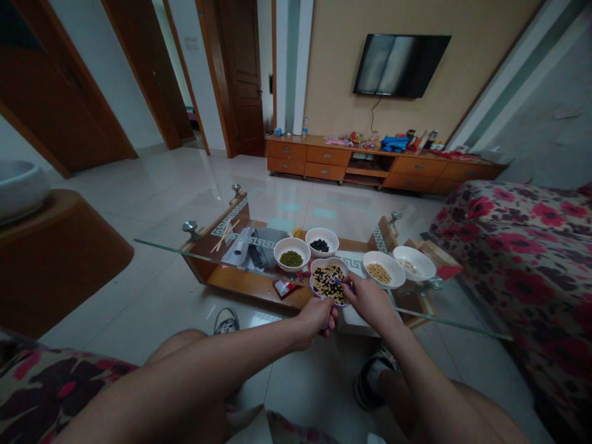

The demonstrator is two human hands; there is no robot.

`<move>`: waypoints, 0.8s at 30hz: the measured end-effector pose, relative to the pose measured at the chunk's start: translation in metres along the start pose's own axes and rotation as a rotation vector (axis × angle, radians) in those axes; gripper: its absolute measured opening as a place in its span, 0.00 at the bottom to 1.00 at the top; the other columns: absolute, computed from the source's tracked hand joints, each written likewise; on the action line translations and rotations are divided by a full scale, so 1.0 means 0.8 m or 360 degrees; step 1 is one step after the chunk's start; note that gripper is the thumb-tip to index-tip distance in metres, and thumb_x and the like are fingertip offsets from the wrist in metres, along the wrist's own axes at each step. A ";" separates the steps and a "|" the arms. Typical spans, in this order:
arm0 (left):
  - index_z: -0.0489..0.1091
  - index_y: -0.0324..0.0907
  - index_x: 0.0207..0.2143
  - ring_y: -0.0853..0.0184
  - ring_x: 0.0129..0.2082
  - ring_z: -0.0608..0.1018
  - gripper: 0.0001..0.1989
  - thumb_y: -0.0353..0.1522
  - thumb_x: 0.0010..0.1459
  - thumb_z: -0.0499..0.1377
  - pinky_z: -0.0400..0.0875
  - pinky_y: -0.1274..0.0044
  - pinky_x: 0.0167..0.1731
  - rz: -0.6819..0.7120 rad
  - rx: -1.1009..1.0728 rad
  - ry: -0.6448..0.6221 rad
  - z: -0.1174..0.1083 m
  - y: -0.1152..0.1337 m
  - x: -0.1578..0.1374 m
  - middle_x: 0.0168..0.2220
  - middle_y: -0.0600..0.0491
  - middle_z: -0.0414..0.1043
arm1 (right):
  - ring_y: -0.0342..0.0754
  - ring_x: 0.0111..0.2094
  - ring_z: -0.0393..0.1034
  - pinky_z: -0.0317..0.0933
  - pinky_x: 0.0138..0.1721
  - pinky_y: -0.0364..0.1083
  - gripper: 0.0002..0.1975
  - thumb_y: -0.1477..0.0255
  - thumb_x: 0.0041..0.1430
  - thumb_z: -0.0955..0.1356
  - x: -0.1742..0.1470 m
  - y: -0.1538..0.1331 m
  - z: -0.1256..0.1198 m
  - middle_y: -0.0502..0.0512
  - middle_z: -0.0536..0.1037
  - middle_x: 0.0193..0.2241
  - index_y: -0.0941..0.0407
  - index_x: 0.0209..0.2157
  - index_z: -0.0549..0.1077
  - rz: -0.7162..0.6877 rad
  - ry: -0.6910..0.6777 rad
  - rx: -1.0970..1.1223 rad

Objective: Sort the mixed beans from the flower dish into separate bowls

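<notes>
Here's the glass surface (305, 213), wide and clear, and just past its near edge sits the lobed bowl (330, 261), straight ahead of the person, with two white bowls beyond it to the left, the black-bean bowl (322, 234) and the green-bean bowl (296, 245), and two more off to the right, the tan-bean bowl (394, 266) and the pale-bits bowl (424, 262)

Now the hands: left hand (318, 317) on the near side, fingers curled shut around what looks like the bowl's handle, the exact hold hidden; right hand (367, 299) at the right rim, its grip pinching a slim purple utensil (342, 282). Both are close in, but it's the right that has the contents within reach, lying to its left and slightly away

The utensil's long axis runs that same way, tip down among the mixed beans (325, 285), black and tan jumbled together
</notes>
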State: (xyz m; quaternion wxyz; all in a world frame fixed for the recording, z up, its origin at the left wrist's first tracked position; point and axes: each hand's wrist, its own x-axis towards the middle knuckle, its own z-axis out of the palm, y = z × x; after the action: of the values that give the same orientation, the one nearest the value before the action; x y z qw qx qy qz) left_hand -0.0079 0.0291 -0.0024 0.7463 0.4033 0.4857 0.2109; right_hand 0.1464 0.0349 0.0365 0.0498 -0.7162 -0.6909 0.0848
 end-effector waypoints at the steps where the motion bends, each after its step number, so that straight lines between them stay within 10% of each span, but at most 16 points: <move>1: 0.63 0.42 0.24 0.72 0.15 0.61 0.17 0.41 0.62 0.47 0.53 0.78 0.19 -0.0001 0.0001 0.0000 0.000 0.000 0.000 0.14 0.59 0.59 | 0.48 0.35 0.73 0.50 0.28 0.42 0.12 0.65 0.64 0.61 0.000 0.000 0.000 0.55 0.79 0.33 0.53 0.42 0.73 -0.0002 0.0001 0.0000; 13: 0.64 0.42 0.24 0.73 0.14 0.61 0.17 0.42 0.61 0.48 0.53 0.79 0.19 -0.0005 -0.0009 0.0004 -0.001 -0.005 0.005 0.14 0.59 0.59 | 0.48 0.35 0.74 0.53 0.30 0.43 0.13 0.64 0.65 0.60 -0.002 0.004 -0.009 0.55 0.80 0.33 0.54 0.42 0.72 0.0046 0.0136 0.0059; 24: 0.64 0.42 0.23 0.73 0.13 0.60 0.18 0.42 0.61 0.48 0.52 0.78 0.19 -0.0020 0.0001 0.0008 -0.001 0.000 0.001 0.13 0.59 0.59 | 0.57 0.34 0.74 0.60 0.32 0.49 0.19 0.60 0.64 0.58 -0.012 0.031 -0.042 0.62 0.79 0.34 0.52 0.46 0.73 0.0722 0.0438 -0.0058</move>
State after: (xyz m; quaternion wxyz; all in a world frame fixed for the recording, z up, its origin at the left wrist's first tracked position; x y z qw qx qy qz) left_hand -0.0079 0.0297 -0.0033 0.7463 0.3998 0.4903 0.2071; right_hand 0.1764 0.0263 0.0649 0.1099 -0.8584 -0.5008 -0.0169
